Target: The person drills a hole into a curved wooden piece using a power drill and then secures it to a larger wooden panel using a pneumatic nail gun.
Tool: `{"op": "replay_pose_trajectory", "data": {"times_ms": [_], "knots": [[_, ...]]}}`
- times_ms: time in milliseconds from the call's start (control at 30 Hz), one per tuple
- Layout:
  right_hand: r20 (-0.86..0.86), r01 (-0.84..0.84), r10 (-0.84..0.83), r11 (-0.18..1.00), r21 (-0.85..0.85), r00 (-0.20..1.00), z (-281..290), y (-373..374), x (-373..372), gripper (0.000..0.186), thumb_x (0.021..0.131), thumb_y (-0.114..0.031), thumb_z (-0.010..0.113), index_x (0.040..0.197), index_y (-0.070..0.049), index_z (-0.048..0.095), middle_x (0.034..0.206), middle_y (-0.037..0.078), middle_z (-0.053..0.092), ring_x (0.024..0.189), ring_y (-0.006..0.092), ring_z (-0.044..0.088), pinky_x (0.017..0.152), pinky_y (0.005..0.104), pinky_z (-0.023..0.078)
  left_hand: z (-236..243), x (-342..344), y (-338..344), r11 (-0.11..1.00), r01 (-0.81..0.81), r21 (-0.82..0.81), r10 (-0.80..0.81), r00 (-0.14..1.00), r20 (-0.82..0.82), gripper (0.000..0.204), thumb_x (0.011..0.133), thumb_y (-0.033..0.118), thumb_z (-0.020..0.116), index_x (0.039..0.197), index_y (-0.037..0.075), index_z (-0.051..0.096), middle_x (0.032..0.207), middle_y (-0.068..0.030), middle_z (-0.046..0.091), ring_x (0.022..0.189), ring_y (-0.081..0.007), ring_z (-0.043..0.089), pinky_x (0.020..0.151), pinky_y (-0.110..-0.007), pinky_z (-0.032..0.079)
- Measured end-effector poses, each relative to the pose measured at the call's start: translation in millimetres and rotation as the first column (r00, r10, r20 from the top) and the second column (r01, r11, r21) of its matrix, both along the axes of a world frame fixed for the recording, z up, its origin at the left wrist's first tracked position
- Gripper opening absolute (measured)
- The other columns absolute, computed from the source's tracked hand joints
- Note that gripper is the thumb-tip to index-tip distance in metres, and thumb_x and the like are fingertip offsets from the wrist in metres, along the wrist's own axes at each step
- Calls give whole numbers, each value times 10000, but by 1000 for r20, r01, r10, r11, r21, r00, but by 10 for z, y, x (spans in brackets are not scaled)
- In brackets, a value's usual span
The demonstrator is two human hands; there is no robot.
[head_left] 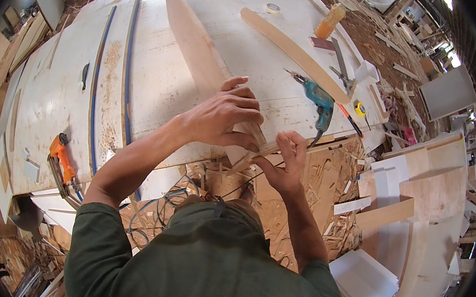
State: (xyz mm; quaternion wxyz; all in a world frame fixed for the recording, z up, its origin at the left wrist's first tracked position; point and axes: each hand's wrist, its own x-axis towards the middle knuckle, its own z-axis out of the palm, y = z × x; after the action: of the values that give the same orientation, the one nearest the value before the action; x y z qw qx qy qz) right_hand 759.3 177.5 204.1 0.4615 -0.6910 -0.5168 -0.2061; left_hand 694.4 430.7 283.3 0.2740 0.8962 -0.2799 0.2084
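A long pale wooden board (pixel 193 47) stands on edge on the white worktable (pixel 47 104), running from the far side to the near edge. My left hand (pixel 233 113) is curled over the board's near end, fingers gripping it. My right hand (pixel 282 161) pinches at the same end, where a small strip of wood (pixel 242 163) juts past the table edge; whether that strip is separate, I cannot tell. A teal power drill (pixel 317 99) lies right of my hands, near a curved wooden piece (pixel 293 53), an orange-tipped pencil-like tool (pixel 349 119) and a yellow tape measure (pixel 360 108).
An orange nail gun (pixel 62 157) lies at the left. Two blue-edged strips (pixel 130 75), a tape roll (pixel 273 7) and an amber bottle (pixel 329 21) rest on the table. Cables, wood scraps and panels (pixel 392 215) cover the floor and right side.
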Motion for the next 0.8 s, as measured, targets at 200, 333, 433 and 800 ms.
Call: {"op": "replay_pose_trajectory", "data": {"times_ms": [200, 333, 433, 800], "knots": [[-27, -12, 12, 1000, -3, 1000, 25, -7, 7, 745, 701, -202, 952, 1349, -65, 610, 1307, 188, 500, 1083, 299, 601, 869, 416, 546, -39, -23, -75, 995, -70, 71, 61, 991, 123, 635, 687, 574, 857, 1033, 89, 637, 1034, -71, 604, 1155, -302, 564, 1184, -648, 201], [-10, -16, 17, 999, 27, 1000, -27, 2, 26, 753, 699, -195, 954, 1354, -61, 607, 1312, 191, 498, 1088, 301, 597, 883, 417, 537, -121, -82, -301, 970, -242, 2, 240, 961, 137, 770, 575, 642, 864, 978, 43, 596, 1030, -122, 547, 1151, -348, 533, 1166, -644, 203], [4, 6, -6, 1000, -19, 1000, 12, -6, 9, 712, 752, -178, 915, 1377, -70, 594, 1328, 195, 503, 1100, 316, 603, 890, 413, 536, -161, -80, -295, 973, -224, -50, 229, 961, 156, 741, 564, 612, 856, 955, 49, 574, 992, -115, 527, 1106, -343, 529, 1136, -621, 231], [-21, -250, 252, 941, -229, 968, 720, 18, 168, 427, 776, 44, 723, 1161, -132, 780, 1050, 95, 673, 930, 279, 670, 801, 383, 576, -196, -58, -274, 978, -195, -69, 205, 959, 196, 676, 547, 539, 841, 923, 65, 538, 974, -107, 488, 1023, -321, 488, 1076, -557, 271]]}}
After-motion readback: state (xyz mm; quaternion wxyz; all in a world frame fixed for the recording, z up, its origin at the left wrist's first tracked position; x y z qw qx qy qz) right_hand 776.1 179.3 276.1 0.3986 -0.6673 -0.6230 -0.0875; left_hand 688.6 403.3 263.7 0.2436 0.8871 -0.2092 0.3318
